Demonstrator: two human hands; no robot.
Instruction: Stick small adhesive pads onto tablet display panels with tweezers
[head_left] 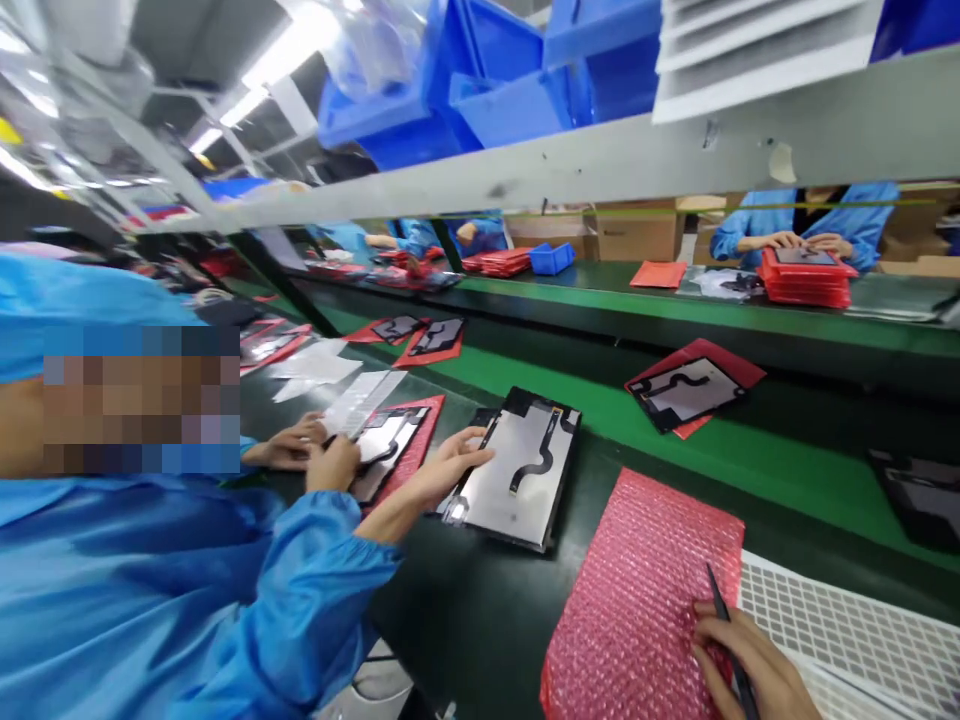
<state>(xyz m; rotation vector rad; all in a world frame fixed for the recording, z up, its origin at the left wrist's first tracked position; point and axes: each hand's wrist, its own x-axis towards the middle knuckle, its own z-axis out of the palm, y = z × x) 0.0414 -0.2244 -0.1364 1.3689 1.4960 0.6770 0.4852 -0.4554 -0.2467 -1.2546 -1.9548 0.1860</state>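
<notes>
My left hand (448, 466), in a blue sleeve, reaches forward and rests its fingers on the left edge of a grey display panel (525, 470) that lies face down on the dark bench with a black flex cable across its back. My right hand (750, 665) sits at the bottom right, closed on a thin dark tool (726, 625) and resting on a pink bubble-wrap bag (645, 590). A white sheet of small labels (847, 630) lies just right of that bag.
A co-worker in a blue gown at my left has both hands (311, 450) on another panel on a red sheet (397, 445). A green conveyor belt (750, 460) carries more panels on red sheets (694, 385). Other people work across it; blue bins (510, 80) stand overhead.
</notes>
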